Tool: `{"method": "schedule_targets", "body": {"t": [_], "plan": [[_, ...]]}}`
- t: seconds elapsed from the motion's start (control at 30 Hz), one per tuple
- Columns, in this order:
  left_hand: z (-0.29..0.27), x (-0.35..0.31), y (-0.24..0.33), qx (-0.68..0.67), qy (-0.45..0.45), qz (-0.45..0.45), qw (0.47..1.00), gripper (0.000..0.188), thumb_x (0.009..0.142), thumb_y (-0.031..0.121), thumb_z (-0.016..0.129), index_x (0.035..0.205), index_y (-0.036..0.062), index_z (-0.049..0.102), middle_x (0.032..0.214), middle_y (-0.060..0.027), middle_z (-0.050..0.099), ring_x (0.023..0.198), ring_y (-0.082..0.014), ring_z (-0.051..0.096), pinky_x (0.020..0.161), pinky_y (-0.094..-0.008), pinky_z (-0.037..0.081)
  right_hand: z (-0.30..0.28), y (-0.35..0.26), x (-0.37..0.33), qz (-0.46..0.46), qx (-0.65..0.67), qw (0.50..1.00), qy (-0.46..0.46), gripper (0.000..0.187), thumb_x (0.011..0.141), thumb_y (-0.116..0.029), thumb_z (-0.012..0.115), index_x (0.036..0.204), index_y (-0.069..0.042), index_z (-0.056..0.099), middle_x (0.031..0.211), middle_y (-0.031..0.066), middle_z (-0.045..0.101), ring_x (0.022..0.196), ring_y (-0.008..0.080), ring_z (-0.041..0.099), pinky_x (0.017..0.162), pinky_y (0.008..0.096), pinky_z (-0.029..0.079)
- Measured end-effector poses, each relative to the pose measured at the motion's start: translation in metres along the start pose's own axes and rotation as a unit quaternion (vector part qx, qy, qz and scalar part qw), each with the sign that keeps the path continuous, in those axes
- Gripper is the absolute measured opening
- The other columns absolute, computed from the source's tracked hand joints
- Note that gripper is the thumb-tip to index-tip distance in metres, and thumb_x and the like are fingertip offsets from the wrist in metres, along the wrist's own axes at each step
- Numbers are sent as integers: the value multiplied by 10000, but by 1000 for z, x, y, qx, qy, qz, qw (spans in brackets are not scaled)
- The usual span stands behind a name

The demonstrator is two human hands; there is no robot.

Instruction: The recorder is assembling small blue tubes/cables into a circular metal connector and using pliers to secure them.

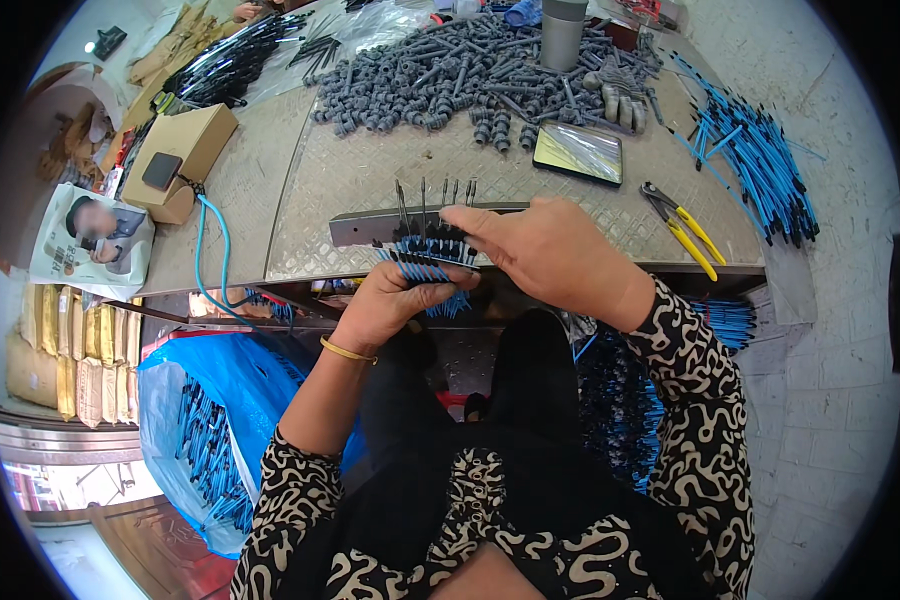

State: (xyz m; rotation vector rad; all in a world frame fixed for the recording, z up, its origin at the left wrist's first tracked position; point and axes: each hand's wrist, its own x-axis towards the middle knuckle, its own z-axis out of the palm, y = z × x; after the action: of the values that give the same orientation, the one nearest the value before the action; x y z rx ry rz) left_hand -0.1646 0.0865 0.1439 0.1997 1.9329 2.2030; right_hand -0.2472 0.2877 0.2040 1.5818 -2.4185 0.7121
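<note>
Bundle of small blue-and-black screwdrivers point(425, 262), fanned in a row at the near edge of the metal worktable point(300, 180), clasped from below in the left hand point(395, 305), fingers curled closed around the handles. Right hand point(535, 250) above and just to the right, fingertips pinched narrow at the top of the row, touching the black ends beside a grey metal bar point(370, 226) with thin shafts point(422, 195) standing upright from it. Judged as mid-assembly: handles being seated on the shafts in the bar; next move likely calls for lining one handle up with an upright shaft and pressing straight down. Further back, heap of grey ribbed handles point(440, 75) loose on the table, grey cylinder cup point(564, 32) upright among them, contents hidden. Dark phone point(578, 152) lying flat, yellow-handled pliers point(682, 228) to its right, pile of blue-handled drivers point(755, 150) at the far right. Cardboard box point(178, 152) on the left, closed, a small dark device on its lid, blue cable point(210, 250) trailing off. Below the table on the left, blue plastic sack point(205, 400) open and holding many more blue drivers.
</note>
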Motion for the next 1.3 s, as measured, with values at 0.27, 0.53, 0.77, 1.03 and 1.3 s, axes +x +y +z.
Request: {"method": "schedule_targets", "body": {"t": [0.27, 0.53, 0.77, 1.03, 1.3], "plan": [[-3, 1, -4, -55, -5, 4, 998, 228, 818, 62, 602, 1040, 12, 618, 1009, -95, 643, 974, -180, 591, 866, -298, 450, 9, 14, 2, 5, 195, 980, 30, 251, 872, -135, 507, 1115, -101, 562, 643, 130, 560, 529, 256, 554, 508, 301, 426], [-3, 1, -4, -43, -15, 14, 999, 217, 814, 41, 590, 1027, 19, 621, 1006, -99, 643, 975, -186, 591, 877, -302, 445, 9, 9, 4, 58, 318, 946, -7, 213, 881, -128, 499, 1079, -81, 561, 651, 127, 564, 543, 244, 568, 532, 288, 439], [-2, 0, -2, -40, -2, 18, 999, 200, 811, 35, 591, 1006, 23, 632, 998, -82, 647, 970, -169, 585, 878, -293, 436, 13, -1, 1, 49, 223, 972, 49, 203, 883, -128, 499, 1068, -66, 554, 671, 124, 582, 559, 259, 579, 532, 284, 440], [-2, 1, -2, -9, -5, 19, 1000, 185, 815, 40, 594, 993, 21, 640, 998, -73, 648, 970, -158, 581, 878, -286, 428, 11, -18, -3, 66, 90, 991, 75, 176, 867, -140, 523, 1029, -81, 558, 657, 127, 581, 576, 283, 581, 515, 327, 440], [-2, -1, -1, 16, -10, 30, 999, 195, 811, 62, 612, 1000, 22, 639, 996, -50, 647, 968, -135, 573, 867, -270, 426, 19, -16, -4, 40, 69, 991, 104, 202, 846, -148, 548, 1040, -92, 553, 601, 105, 561, 539, 278, 561, 508, 326, 429]]}}
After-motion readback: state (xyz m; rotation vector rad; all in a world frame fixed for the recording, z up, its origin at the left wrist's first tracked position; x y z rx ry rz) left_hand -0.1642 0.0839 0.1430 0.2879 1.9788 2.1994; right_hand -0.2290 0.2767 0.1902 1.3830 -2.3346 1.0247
